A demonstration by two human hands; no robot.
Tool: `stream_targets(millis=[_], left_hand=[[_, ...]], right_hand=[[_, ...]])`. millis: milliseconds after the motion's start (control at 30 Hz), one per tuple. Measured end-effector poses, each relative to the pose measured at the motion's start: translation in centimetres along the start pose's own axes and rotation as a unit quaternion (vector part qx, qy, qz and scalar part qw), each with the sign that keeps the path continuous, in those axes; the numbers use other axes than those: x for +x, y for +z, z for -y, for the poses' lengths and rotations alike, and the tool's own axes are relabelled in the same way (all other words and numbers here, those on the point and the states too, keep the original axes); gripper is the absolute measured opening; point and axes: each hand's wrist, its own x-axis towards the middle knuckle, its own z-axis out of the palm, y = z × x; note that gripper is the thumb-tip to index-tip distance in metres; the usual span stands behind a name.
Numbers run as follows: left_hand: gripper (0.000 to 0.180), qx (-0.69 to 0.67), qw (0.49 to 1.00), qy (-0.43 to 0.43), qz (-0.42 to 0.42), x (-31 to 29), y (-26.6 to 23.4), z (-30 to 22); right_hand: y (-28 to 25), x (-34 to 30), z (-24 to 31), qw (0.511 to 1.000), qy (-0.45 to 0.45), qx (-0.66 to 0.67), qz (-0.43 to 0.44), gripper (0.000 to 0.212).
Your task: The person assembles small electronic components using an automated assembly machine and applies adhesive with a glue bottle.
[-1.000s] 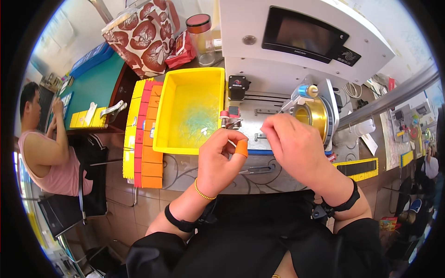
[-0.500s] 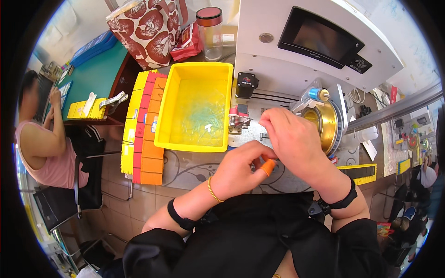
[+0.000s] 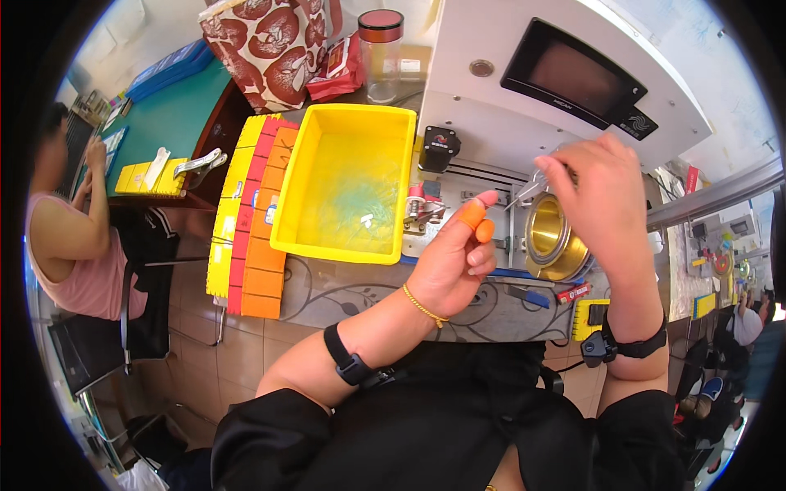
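Right hand (image 3: pixel 602 196) partly hides slim tool (image 3: pixel 529 190); left hand (image 3: pixel 454 260): grip unclear.

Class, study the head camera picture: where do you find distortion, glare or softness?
Head view: fisheye bowing curves the yellow strip, and the corners go black; bright highlights gleam on the brass-coloured spool; in that same head view, the far-right background looks soft, and the slim silver tool at the right hand is too small to make out fully.
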Motion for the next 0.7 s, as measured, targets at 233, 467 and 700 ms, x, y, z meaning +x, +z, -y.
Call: stream_targets(millis=[233,467,700], left_hand=[[0.022,0.331,0.927,0.176,-0.021,1.1,-0.9,1.0],[0.014,0.543,0.797,0.261,-0.044,1.4,-1.2,1.2],[0.019,0.54,0.807,0.239,-0.025,0.2,-1.0,0.4]], right_hand=[[-0.5,-0.5,1.2,0.998,-0.056,0.012,-0.032,0.017],[1.4,-0.6,3.7,0.977,-0.154,0.136,0.052,0.011],[-0.8,-1.5,3.8,0.988,-0.086,0.117,0.044,0.011]])
